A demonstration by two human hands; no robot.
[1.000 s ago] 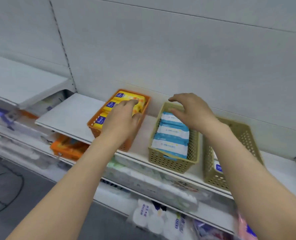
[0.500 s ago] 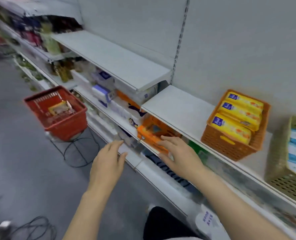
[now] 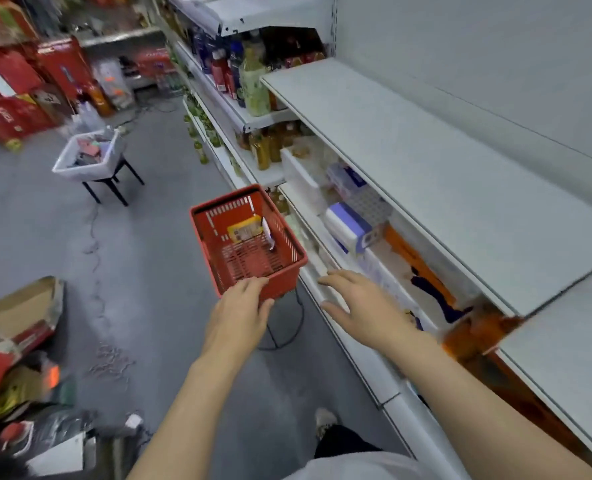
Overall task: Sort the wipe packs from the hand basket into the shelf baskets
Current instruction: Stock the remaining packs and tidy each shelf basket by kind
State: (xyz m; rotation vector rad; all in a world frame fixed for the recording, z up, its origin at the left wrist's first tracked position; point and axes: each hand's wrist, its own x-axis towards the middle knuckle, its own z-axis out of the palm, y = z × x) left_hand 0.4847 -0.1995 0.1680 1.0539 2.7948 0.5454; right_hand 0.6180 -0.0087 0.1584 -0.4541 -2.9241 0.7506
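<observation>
- I take the red hand basket [image 3: 249, 242] as my landmark; it sits raised on a black wire stand beside the white shelf [image 3: 436, 174], whose long top board above and to the right of the basket is bare in this view.
- The shelf baskets are out of frame, so I cannot check from here how many packs are already sorted.
- My left hand [image 3: 237, 315] is at the basket's near rim with fingers loosely extended, carrying nothing; I can't tell whether they touch the rim.
- My right hand [image 3: 360, 303] hovers just right of the basket, fingers spread, also with nothing in it.
- Inside the basket, a yellow wipe pack [image 3: 244, 229] lies against the far wall, with a pale pack [image 3: 267, 233] standing on edge just beside it.
- My judgement: the job looks nearly done, since only these two packs are left, and neither is picked up yet.
</observation>
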